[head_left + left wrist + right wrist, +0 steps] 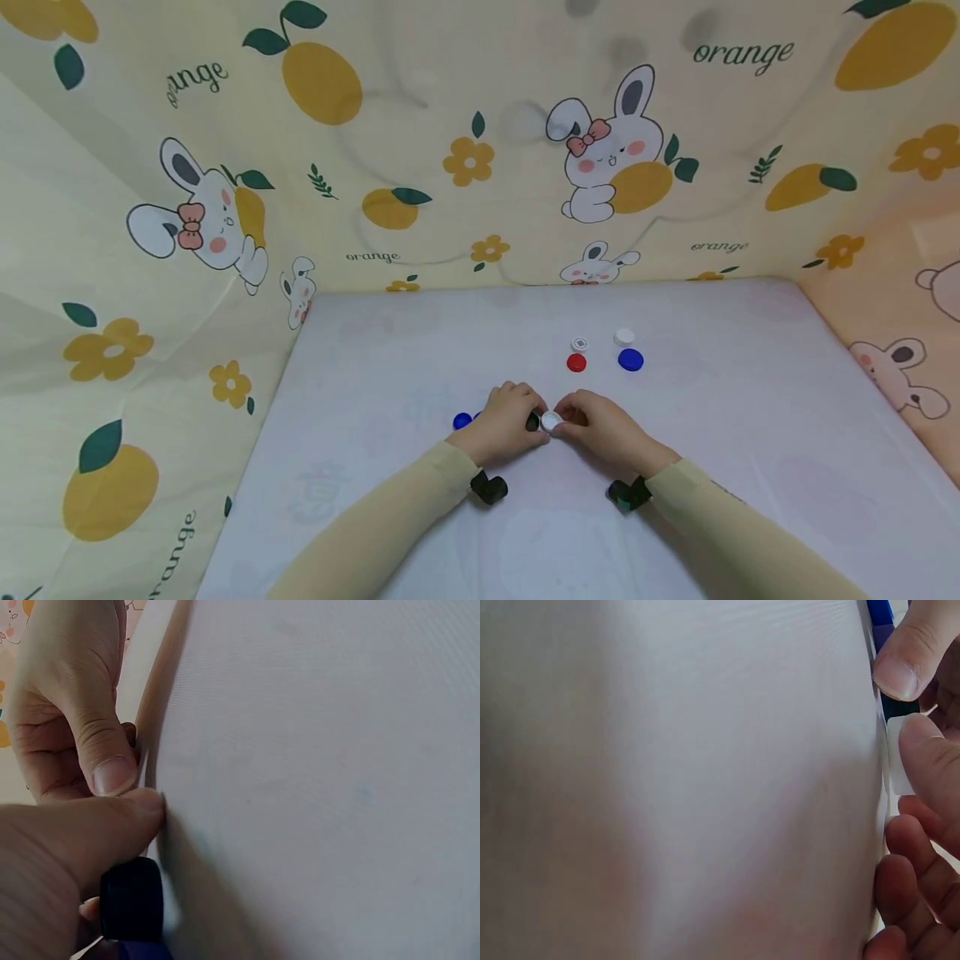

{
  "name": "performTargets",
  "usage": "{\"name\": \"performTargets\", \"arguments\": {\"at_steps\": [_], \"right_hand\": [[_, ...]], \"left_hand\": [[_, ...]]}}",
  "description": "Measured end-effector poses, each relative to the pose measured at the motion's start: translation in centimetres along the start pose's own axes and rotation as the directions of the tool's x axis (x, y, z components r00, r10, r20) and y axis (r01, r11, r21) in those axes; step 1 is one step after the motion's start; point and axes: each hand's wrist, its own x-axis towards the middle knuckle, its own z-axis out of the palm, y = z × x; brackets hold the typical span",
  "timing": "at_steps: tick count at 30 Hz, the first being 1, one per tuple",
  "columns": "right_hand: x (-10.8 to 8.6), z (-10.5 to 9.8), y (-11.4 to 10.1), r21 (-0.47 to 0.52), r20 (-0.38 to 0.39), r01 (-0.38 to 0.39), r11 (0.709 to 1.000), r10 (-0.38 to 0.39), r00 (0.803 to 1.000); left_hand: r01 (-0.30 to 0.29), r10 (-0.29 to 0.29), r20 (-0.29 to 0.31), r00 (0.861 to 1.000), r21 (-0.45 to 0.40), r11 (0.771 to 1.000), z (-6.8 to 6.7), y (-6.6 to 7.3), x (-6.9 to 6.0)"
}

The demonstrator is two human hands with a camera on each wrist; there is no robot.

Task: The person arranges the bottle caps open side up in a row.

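As the right grip (603, 429) pinches a white cap (551, 422) | left grip (506, 423) clamps neighboring black cap (532, 422) | red cap (576, 362) farther back on worktop (390, 350)

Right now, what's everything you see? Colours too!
White cap: one, white, in right hand
Black cap: one, black, in left hand
Near blue caps: at least two, blue, beside left hand
Red cap: one, red, farther back
Far blue cap: one, blue, right of red
Far white caps: two, white, behind red and blue
Table: one, whitish, underneath
Backdrop: one, mostly cream, behind
Gadgets: two, black, on wrists
Sleeves: two, beige, on forearms
Hands: two, bare, table's middle
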Motion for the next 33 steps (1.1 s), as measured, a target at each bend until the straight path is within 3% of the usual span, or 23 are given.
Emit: {"name": "performTargets", "arguments": {"at_steps": [17,22,28,33], "right_hand": [[0.3,0.2,0.0,-0.039,0.006,0.013,0.999,-0.013,1.0],[0.1,0.1,0.0,-0.038,0.008,0.016,0.999,-0.015,1.0],[0.1,-0.5,0.6,0.015,0.016,-0.027,1.0,0.027,1.0],[0.5,-1.6,1.1,0.076,-0.023,-0.097,0.992,0.099,0.995]], "left_hand": [[0.003,-0.002,-0.021,1.0,0.044,0.999,0.2,-0.2,-0.2],[-0.023,0.024,-0.017,1.0,0.044,0.999,-0.1,-0.1,-0.4],[-0.031,0.031,0.0,1.0,-0.049,0.998,-0.7,-0.5,-0.1],[-0.005,0.003,-0.013,1.0,-0.174,0.985,-1.7,-0.7,1.1]]}}
